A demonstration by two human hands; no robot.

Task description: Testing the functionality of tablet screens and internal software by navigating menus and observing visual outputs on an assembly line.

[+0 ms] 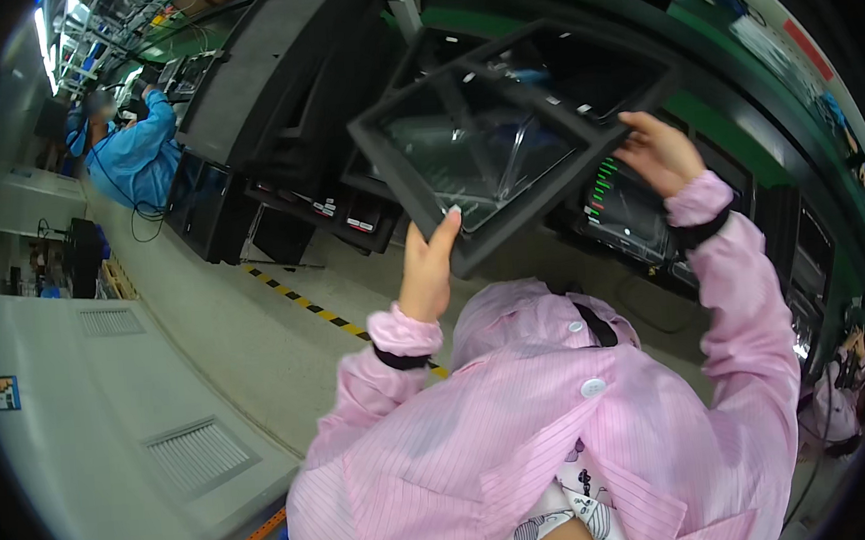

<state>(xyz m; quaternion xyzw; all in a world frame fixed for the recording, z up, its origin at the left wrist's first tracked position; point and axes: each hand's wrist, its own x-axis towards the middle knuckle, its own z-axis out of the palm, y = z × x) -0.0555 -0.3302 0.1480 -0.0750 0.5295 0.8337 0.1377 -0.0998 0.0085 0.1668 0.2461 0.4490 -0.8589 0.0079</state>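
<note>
A black foam tray (417,186) with two rectangular compartments is held up in front of me, tilted. A clear plastic sheet lies in its nearer compartment (474,152). My left hand (427,265) grips the tray's near edge, thumb over the rim. At the tray's right side, my right hand (657,152) holds its edge. Both arms are in pink striped sleeves with black wrist bands.
Black machines and racks (270,91) line the far side. A screen with coloured bars (621,207) sits behind the tray on the right. Yellow-black floor tape (305,304) crosses the grey floor. A person in a blue coat (134,155) works at the far left.
</note>
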